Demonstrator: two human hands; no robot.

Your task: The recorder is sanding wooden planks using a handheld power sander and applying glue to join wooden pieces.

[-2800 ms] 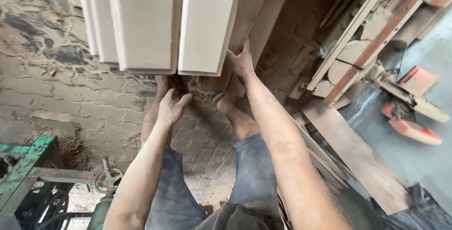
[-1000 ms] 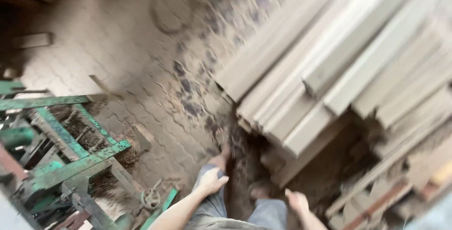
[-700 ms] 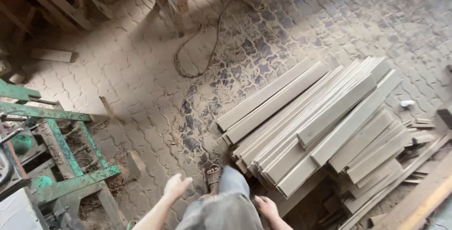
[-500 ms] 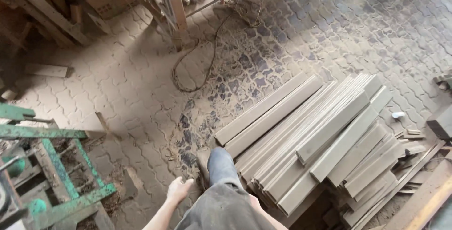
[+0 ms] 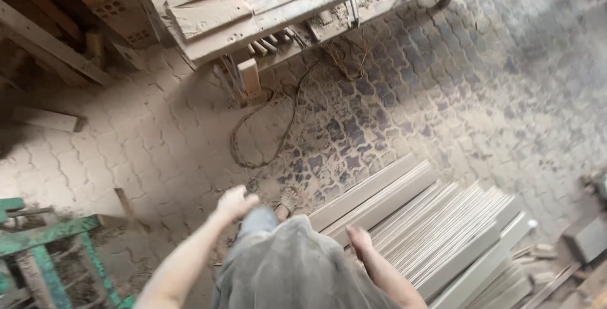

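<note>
Seemingly empty, right hand (image 5: pixel 358 238) nears boards (image 5: pixel 436 233).

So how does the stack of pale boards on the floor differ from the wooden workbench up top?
The stack of pale boards lies flat on the paving at lower right; the wooden workbench stands raised on legs at the top. The boards are clean, light and even; the workbench is dusty brown, with scraps and tools lying on it. The right hand hangs beside the boards; the workbench is farther off. Both are wood.
</note>
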